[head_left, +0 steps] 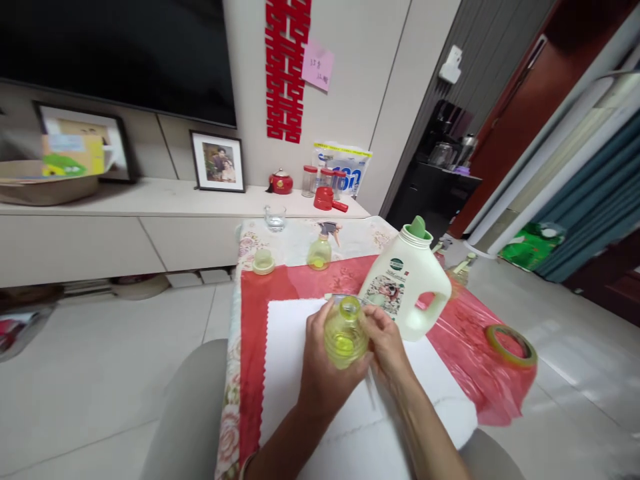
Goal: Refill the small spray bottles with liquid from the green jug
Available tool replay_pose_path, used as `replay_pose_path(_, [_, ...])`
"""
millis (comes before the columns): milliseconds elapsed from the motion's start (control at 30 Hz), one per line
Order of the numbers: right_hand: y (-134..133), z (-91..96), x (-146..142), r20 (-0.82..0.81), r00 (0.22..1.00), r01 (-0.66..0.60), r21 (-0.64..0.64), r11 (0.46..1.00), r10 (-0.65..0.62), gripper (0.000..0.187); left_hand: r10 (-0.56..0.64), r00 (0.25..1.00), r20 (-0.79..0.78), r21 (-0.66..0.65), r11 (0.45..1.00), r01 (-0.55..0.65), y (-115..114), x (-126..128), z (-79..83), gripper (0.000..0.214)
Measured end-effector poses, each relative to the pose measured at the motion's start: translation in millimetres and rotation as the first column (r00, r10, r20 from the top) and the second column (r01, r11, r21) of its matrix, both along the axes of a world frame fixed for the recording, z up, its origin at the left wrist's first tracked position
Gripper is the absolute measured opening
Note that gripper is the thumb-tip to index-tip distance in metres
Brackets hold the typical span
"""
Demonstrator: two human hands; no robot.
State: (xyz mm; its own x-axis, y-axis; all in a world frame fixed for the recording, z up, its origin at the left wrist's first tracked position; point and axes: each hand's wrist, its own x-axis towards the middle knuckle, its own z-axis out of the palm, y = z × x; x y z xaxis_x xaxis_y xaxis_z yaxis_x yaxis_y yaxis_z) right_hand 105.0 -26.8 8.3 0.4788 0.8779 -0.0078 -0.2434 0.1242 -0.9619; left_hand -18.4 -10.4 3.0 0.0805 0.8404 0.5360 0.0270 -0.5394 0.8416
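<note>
My left hand (325,360) is wrapped round a clear yellow-green bottle (345,337), with its open neck facing up towards me and some yellowish liquid inside. At the bottle's right side, my right hand (387,337) has its fingers curled closed, their tips against the neck and shoulder. A thin pale rod (371,390) shows just below the right hand; I cannot tell whether that hand holds it. Behind the bottle is a faint clear rim, too covered to make out. Right beside my hands stands a large cream jug (407,283) with a green spout.
A spray bottle (320,252), a pale green cap (263,261) and a clear glass cup (275,218) stand at the table's far side. White cloth (295,333) lies over red plastic sheeting (253,360). Tape (525,360) lies at the right; more bottles (463,269) stand behind the jug.
</note>
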Motion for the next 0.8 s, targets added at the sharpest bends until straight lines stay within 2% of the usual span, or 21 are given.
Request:
replay_pose_path(100, [-20.1, 11.8, 6.4, 0.056, 0.996, 0.074, 0.004, 0.997, -0.074, 0.045, -0.045, 0.999, 0.021, -0.003, 0.999, 0.045, -3.1, -0.4, 2.6, 0.084])
replay_pose_path(200, [-45.8, 31.4, 17.1, 0.113, 0.970, 0.207, 0.068, 0.976, -0.214, 0.046, -0.072, 0.997, 0.016, -0.063, 0.995, 0.073, -3.8, -0.4, 4.2, 0.089])
replay_pose_path(233, [-53.7, 41.1, 20.8, 0.119, 0.952, 0.269, 0.100, 0.958, -0.280, 0.046, -0.078, 0.997, 0.003, -0.093, 0.993, 0.078, -3.6, 0.1, 4.4, 0.090])
replay_pose_path(300, [-65.9, 65.3, 27.1, 0.077, 0.897, 0.411, 0.213, 0.886, -0.435, 0.045, -0.100, 0.995, -0.027, -0.186, 0.978, 0.094, -3.1, 1.8, 4.7, 0.089])
replay_pose_path(333, [-69.5, 78.8, 29.3, 0.052, 0.883, 0.441, 0.253, 0.861, -0.467, 0.044, -0.119, 0.992, -0.036, -0.247, 0.963, 0.106, -2.9, 3.0, 4.7, 0.089])
replay_pose_path(433, [-70.4, 117.5, 31.0, -0.003, 0.908, 0.391, 0.366, 0.844, -0.419, 0.040, -0.191, 0.981, -0.036, -0.412, 0.897, 0.160, -2.9, 6.8, 4.1, 0.086])
replay_pose_path(533, [-61.5, 143.7, 27.2, -0.030, 0.926, 0.346, 0.469, 0.813, -0.377, 0.044, -0.271, 0.961, -0.047, -0.475, 0.853, 0.217, -3.7, 9.6, 2.0, 0.086])
replay_pose_path(633, [-51.7, 155.1, 20.9, 0.028, 0.918, 0.315, 0.555, 0.770, -0.396, 0.035, -0.313, 0.945, -0.094, -0.469, 0.851, 0.236, -4.5, 10.8, -0.8, 0.088])
replay_pose_path(800, [-39.9, 156.1, 11.6, 0.097, 0.892, 0.304, 0.594, 0.745, -0.442, 0.032, -0.321, 0.934, -0.158, -0.446, 0.867, 0.223, -4.4, 11.1, -2.0, 0.088])
